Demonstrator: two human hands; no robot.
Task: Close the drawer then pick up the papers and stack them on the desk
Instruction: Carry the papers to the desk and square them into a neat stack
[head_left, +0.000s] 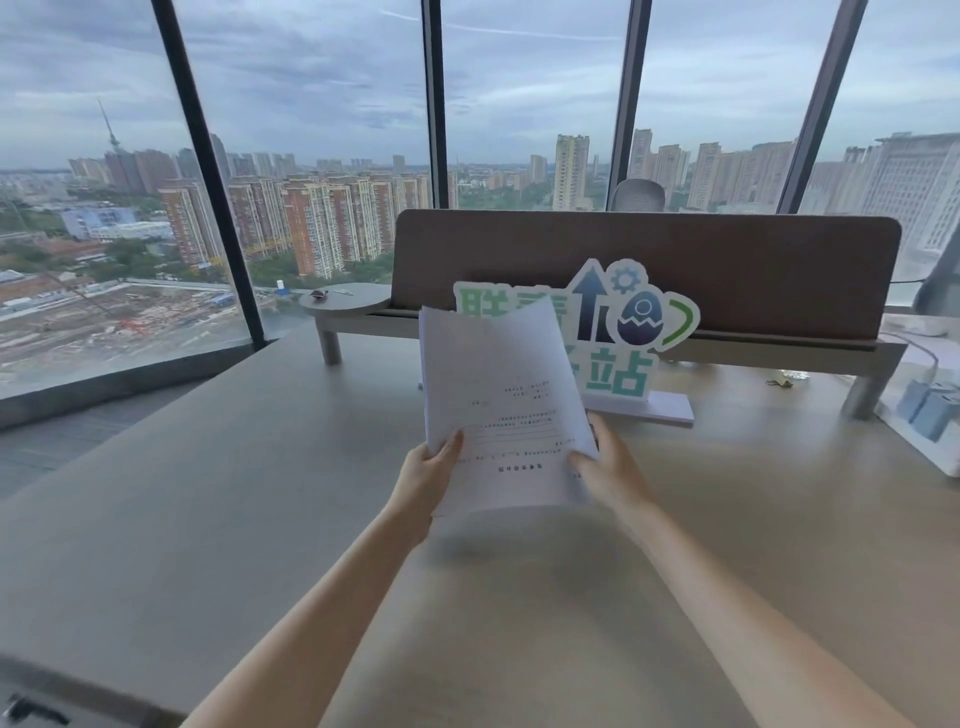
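Observation:
A stack of white printed papers (501, 400) is held upright above the light wooden desk (234, 509), tilted slightly back. My left hand (428, 470) grips the stack's lower left edge, thumb on the front. On the lower right corner my right hand (608, 462) pinches the sheets. The papers' bottom edge hangs a little above the desk surface and casts a shadow. The drawer is not in view.
A green and white cut-out sign (631, 332) on a white base stands just behind the papers. A brown divider panel (644, 270) runs along the desk's back. A small round shelf (345, 301) sits at its left. Power adapters (930, 410) lie far right. Large windows face a city.

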